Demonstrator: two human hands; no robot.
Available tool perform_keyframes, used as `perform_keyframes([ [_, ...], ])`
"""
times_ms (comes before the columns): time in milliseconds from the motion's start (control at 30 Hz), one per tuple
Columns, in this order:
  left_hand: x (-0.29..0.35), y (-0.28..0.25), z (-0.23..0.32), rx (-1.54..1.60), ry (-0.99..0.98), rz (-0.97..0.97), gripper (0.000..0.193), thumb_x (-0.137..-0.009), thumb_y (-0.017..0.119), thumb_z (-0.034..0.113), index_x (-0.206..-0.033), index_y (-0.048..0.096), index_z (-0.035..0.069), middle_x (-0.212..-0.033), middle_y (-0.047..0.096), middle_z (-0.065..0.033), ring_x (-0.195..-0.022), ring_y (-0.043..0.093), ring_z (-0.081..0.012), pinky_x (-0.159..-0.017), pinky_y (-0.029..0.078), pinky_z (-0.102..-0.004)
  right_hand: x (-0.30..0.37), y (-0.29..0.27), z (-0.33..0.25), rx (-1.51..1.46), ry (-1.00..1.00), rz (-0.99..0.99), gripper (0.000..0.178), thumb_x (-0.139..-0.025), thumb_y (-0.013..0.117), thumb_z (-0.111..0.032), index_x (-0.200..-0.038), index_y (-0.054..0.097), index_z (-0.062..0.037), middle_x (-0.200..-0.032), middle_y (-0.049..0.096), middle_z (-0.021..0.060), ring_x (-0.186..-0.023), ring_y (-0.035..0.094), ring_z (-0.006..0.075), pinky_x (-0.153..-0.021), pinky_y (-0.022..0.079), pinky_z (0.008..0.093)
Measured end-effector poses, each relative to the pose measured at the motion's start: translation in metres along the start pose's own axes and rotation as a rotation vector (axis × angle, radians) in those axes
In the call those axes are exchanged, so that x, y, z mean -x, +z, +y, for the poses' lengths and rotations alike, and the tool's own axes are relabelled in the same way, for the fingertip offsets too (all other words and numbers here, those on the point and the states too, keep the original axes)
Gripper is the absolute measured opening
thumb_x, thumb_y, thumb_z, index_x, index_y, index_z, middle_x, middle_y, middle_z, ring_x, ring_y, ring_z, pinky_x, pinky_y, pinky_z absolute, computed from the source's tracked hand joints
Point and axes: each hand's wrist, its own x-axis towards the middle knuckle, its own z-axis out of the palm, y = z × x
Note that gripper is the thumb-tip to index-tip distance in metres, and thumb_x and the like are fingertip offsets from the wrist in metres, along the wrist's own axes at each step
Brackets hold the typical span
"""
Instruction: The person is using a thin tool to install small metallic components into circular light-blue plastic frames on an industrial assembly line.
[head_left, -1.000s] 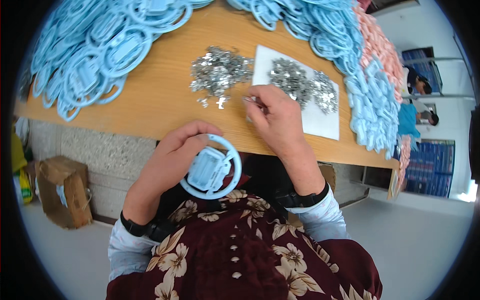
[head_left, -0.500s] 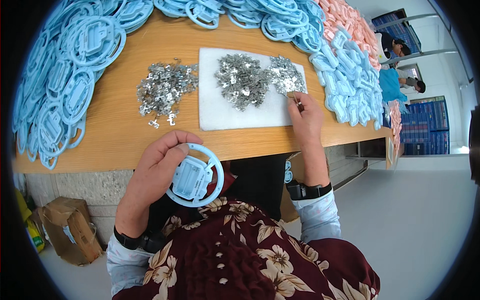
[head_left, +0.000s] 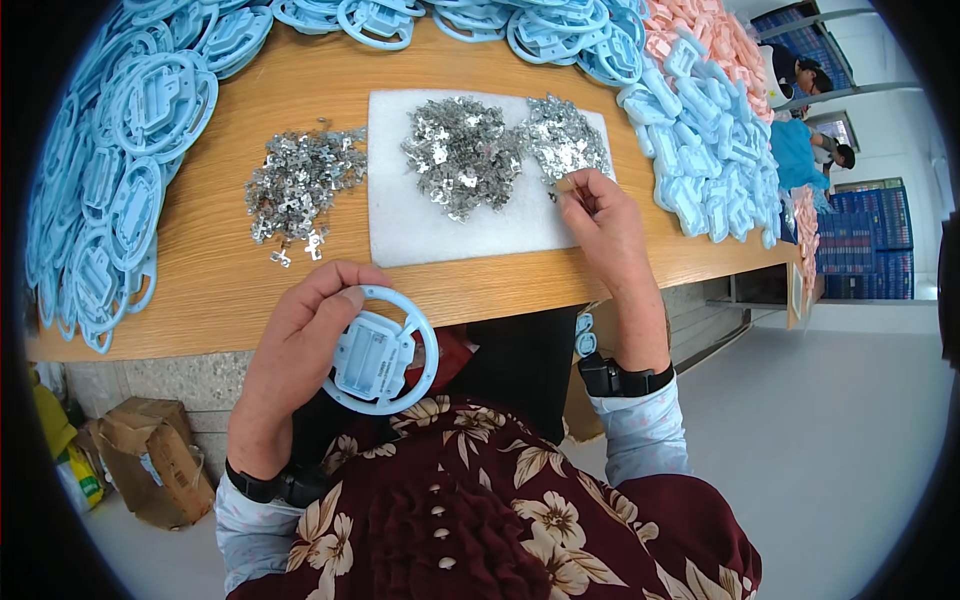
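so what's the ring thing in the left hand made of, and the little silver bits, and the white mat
Ring part: looks like moulded plastic, matt pale blue, uniform colour. Silver bits: probably thin stamped metal, bright glinting surfaces. White mat: seems soft foam or felt, dull with no shine; hard to tell which.

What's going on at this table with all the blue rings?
A person sits at a wooden table. Their left hand holds a light blue plastic ring part over their lap. Their right hand pinches at a pile of small metal clips on a white pad. Heaps of blue ring parts surround the table.
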Motion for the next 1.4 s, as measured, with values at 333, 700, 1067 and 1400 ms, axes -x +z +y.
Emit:
perform_keyframes([
  [333, -0.011, 0.011, -0.001, -0.051, 0.018, -0.034, 0.023, -0.104, 0.047, 0.012, -0.115, 0.063, 0.002, -0.094, 0.065, 0.0019, -0.083, 0.059, -0.0022, -0.074, 0.048, -0.02, -0.001, 0.001, -0.006, 0.201, -0.098, 0.062, 0.013, -0.088, 0.073, -0.009, -0.098, 0.069, -0.0003, -0.078, 0.064, 0.0048, -0.07, 0.056, 0.0093, -0.065, 0.048, 0.0268],
  [700, -0.011, 0.012, -0.003, -0.154, 0.079, 0.064, 0.018, -0.104, 0.044, 0.015, -0.115, 0.057, 0.011, -0.085, 0.057, 0.0072, -0.071, 0.05, 0.0007, -0.059, 0.04, -0.0175, 0.016, 0.007, -0.05, -0.329, 0.162, -0.044, 0.013, -0.094, 0.068, -0.011, -0.099, 0.066, 0.0007, -0.085, 0.06, -0.0046, -0.076, 0.05, 0.004, -0.07, 0.042, 0.0202],
  [1067, -0.013, 0.019, -0.007, -0.157, 0.159, -0.014, 0.01, -0.103, 0.06, 0.018, -0.108, 0.059, 0.009, -0.089, 0.059, 0.0064, -0.08, 0.053, -0.0001, -0.069, 0.045, -0.0192, 0.019, 0.025, -0.129, -0.274, -0.086, -0.451, 0.018, -0.088, 0.073, -0.012, -0.096, 0.063, 0.0009, -0.078, 0.054, -0.0006, -0.071, 0.046, 0.0078, -0.061, 0.04, 0.0254],
  [1400, -0.015, 0.019, -0.014, -0.291, 0.293, 0.057, 0.015, -0.102, 0.06, 0.021, -0.105, 0.06, 0.007, -0.08, 0.061, 0.001, -0.07, 0.055, -0.0045, -0.061, 0.046, -0.024, 0.017, 0.027, -0.134, -0.234, -0.133, -0.472, 0.017, -0.088, 0.073, -0.012, -0.095, 0.064, -0.0001, -0.078, 0.054, -0.0013, -0.07, 0.046, 0.0074, -0.061, 0.039, 0.0251],
])
